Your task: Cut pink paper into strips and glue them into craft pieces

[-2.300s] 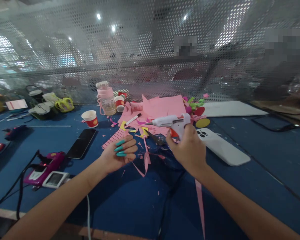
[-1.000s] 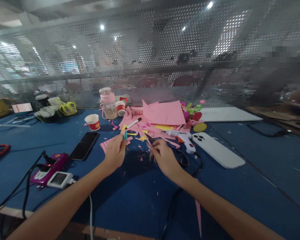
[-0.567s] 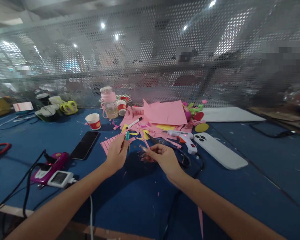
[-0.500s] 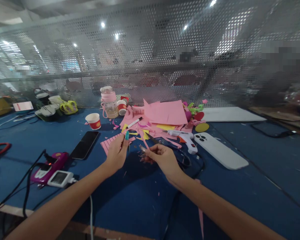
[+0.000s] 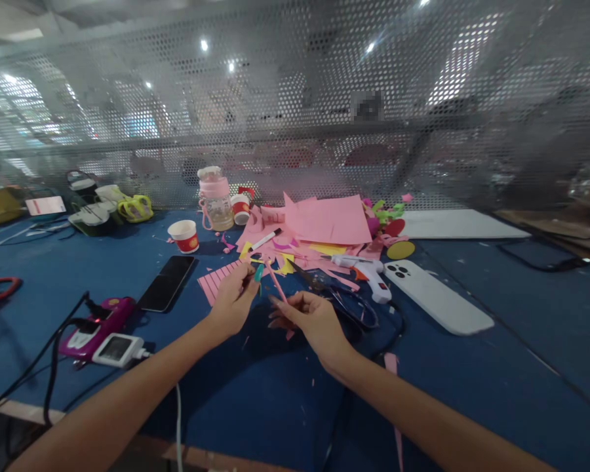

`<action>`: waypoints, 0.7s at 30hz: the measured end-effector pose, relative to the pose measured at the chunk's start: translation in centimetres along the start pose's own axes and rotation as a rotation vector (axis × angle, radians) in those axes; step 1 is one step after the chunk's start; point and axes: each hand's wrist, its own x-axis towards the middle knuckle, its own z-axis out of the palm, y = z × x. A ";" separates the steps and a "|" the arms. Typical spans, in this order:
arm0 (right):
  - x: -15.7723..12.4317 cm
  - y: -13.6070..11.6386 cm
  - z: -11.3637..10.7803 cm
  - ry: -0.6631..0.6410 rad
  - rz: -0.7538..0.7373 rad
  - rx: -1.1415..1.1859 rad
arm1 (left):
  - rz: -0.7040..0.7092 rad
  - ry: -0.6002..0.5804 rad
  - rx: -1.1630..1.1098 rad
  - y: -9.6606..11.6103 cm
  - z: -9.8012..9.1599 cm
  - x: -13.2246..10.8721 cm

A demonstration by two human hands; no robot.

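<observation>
Between the thumb and fingers of my right hand (image 5: pixel 312 322) is a narrow pink strip (image 5: pixel 276 283), its far end pointing up and left. My left hand (image 5: pixel 233 298) is closed in a pinch around something small and teal-green (image 5: pixel 259 273). Just behind my left hand lies a striped pink sheet (image 5: pixel 210 286). A heap of pink paper (image 5: pixel 327 221) with yellow scraps spreads beyond both hands. A black-and-white marker (image 5: pixel 265 240) rests on its left part. Dark-handled scissors (image 5: pixel 351 308) and a white glue gun (image 5: pixel 373 274) lie right of my right hand.
A white phone (image 5: pixel 435 296) lies at right, a black phone (image 5: pixel 167 284) at left. Paper cups (image 5: pixel 183 237) and a pink-topped bottle (image 5: pixel 215 200) stand behind. A purple power strip (image 5: pixel 96 331) with cables sits front left; a perforated screen (image 5: pixel 285 144) backs the table.
The pink strip now shows more clearly, extending up from my right hand. My left hand has shifted slightly right, its thumb tilting toward the strip. The fingers of my right hand have spread a little.
</observation>
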 end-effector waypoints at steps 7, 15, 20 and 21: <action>-0.1 0.1 -0.1 -0.032 0.003 0.011 | 0.077 -0.045 0.030 -0.2 -0.3 0.3; -0.1 0.1 -0.1 -0.029 0.002 0.005 | 0.162 -0.022 0.044 -0.5 -0.5 0.6; -0.1 0.1 -0.1 -0.035 -0.008 0.010 | 0.192 -0.004 0.066 -0.7 -0.4 0.7; -0.2 0.1 -0.1 -0.038 -0.007 0.015 | 0.192 -0.007 0.068 -0.7 -0.4 0.7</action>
